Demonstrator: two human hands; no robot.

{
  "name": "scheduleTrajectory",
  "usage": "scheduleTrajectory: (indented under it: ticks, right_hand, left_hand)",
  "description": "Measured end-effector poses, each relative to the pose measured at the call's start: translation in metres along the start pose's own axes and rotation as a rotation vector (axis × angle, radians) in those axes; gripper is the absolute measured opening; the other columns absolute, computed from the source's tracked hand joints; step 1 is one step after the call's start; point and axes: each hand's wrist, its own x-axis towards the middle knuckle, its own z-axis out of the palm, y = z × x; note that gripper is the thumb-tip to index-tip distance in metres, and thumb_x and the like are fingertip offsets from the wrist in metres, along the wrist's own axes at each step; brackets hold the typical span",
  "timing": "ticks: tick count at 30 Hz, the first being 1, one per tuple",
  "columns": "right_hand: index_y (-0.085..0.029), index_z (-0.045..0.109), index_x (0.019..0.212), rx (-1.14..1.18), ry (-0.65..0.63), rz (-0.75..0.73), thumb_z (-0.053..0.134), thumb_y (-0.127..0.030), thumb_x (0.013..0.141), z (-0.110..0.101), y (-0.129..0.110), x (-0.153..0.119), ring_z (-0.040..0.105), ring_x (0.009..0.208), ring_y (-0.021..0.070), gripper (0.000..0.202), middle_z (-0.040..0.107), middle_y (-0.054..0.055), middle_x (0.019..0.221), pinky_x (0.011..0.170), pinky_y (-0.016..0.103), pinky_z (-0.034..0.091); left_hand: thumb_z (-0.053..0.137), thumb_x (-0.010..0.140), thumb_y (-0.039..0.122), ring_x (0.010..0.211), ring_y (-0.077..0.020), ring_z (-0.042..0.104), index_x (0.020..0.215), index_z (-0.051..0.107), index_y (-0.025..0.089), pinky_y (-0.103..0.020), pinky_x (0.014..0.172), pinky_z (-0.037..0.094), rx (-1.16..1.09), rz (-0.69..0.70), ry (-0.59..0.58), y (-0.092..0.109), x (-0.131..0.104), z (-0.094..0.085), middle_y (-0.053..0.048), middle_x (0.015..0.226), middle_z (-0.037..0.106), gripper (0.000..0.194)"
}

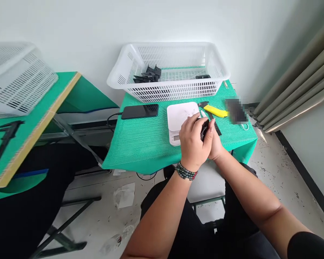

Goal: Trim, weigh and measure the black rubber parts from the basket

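Observation:
My left hand, with a beaded bracelet at its wrist, is closed around a black part. On the right side of the same part, my right hand is closed too, its fingers mostly hidden behind the left hand. Both hands are over the front right corner of a white digital scale. Most of the black part is covered by the fingers. Just beyond the hands lies a yellow-handled cutter, and a dark flat strip is beside the right hand.
A white basket with several black parts stands at the back of the green table. A phone with a cable lies left of the scale. Another table at the left holds a caliper and a basket.

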Motion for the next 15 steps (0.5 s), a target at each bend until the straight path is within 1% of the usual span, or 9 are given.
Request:
scheduleTrajectory:
  ticks: [2,4,6,7,8,9,11,13,15]
  right_hand:
    - [-0.027,0.07,0.125,-0.052,-0.016,-0.026,0.04,-0.083,0.097,-0.003,0.001,0.001,0.062,0.13,0.0255,0.069,0.072,0.01,0.122,0.101,0.043,0.061]
    - [-0.026,0.07,0.13,-0.113,-0.049,-0.051,0.046,-0.084,0.095,-0.006,0.002,0.0,0.062,0.13,0.025,0.072,0.072,0.01,0.123,0.105,0.043,0.058]
    - [-0.026,0.071,0.129,-0.196,-0.09,-0.073,0.053,-0.084,0.092,-0.008,0.003,0.0,0.066,0.12,0.0246,0.07,0.074,0.009,0.115,0.102,0.041,0.058]
    - [-0.026,0.072,0.125,-0.244,-0.106,-0.069,0.056,-0.083,0.091,-0.009,0.003,-0.001,0.068,0.11,0.0244,0.068,0.074,0.008,0.106,0.095,0.04,0.06]
    - [-0.026,0.074,0.118,-0.294,-0.117,-0.053,0.057,-0.084,0.09,-0.009,0.003,-0.001,0.068,0.096,0.0237,0.067,0.073,0.006,0.094,0.084,0.039,0.061]
    - [-0.025,0.075,0.109,-0.34,-0.129,-0.029,0.058,-0.085,0.089,-0.009,0.002,-0.002,0.065,0.08,0.0222,0.066,0.068,0.004,0.08,0.071,0.037,0.058]
    - [-0.025,0.07,0.09,-0.402,-0.16,0.022,0.057,-0.09,0.085,-0.007,0.0,-0.003,0.048,0.056,0.017,0.067,0.052,-0.001,0.06,0.05,0.032,0.044]
    - [-0.025,0.061,0.077,-0.422,-0.198,0.039,0.055,-0.095,0.081,-0.006,-0.002,-0.004,0.034,0.047,0.0128,0.07,0.042,-0.005,0.052,0.043,0.03,0.03]
    - [-0.026,0.056,0.072,-0.425,-0.22,0.034,0.055,-0.097,0.079,-0.004,-0.003,-0.006,0.03,0.044,0.011,0.071,0.04,-0.006,0.05,0.041,0.029,0.024]
  left_hand:
    - [0.058,0.104,0.036,0.132,-0.0306,0.063,0.124,0.069,0.019,-0.05,0.116,0.05,-0.015,-0.009,0.009,-0.004,0.002,-0.001,-0.016,0.136,0.07,0.029]
    - [0.053,0.107,0.035,0.133,-0.0291,0.064,0.126,0.069,0.019,-0.049,0.117,0.05,-0.031,-0.034,0.052,-0.009,0.004,-0.003,-0.016,0.136,0.071,0.029]
    - [0.048,0.109,0.035,0.135,-0.0276,0.064,0.129,0.068,0.019,-0.049,0.118,0.05,-0.079,-0.069,0.09,-0.012,0.006,-0.004,-0.015,0.138,0.072,0.032]
    - [0.046,0.11,0.036,0.135,-0.027,0.064,0.131,0.068,0.02,-0.049,0.119,0.05,-0.115,-0.095,0.101,-0.014,0.007,-0.005,-0.015,0.139,0.072,0.034]
    - [0.045,0.11,0.037,0.136,-0.0265,0.065,0.132,0.068,0.02,-0.048,0.119,0.05,-0.155,-0.125,0.106,-0.016,0.008,-0.005,-0.015,0.14,0.072,0.036]
    - [0.043,0.111,0.04,0.136,-0.0261,0.065,0.132,0.068,0.02,-0.047,0.119,0.051,-0.195,-0.156,0.109,-0.017,0.009,-0.006,-0.014,0.14,0.072,0.038]
    - [0.042,0.111,0.045,0.134,-0.0253,0.067,0.128,0.071,0.019,-0.046,0.118,0.052,-0.266,-0.207,0.116,-0.02,0.011,-0.008,-0.014,0.137,0.074,0.042]
    - [0.041,0.111,0.05,0.132,-0.0251,0.068,0.122,0.074,0.018,-0.044,0.118,0.052,-0.317,-0.229,0.119,-0.022,0.013,-0.011,-0.014,0.133,0.076,0.047]
    - [0.041,0.11,0.055,0.13,-0.0253,0.07,0.118,0.076,0.018,-0.043,0.116,0.053,-0.351,-0.254,0.116,-0.023,0.015,-0.015,-0.014,0.131,0.077,0.05]
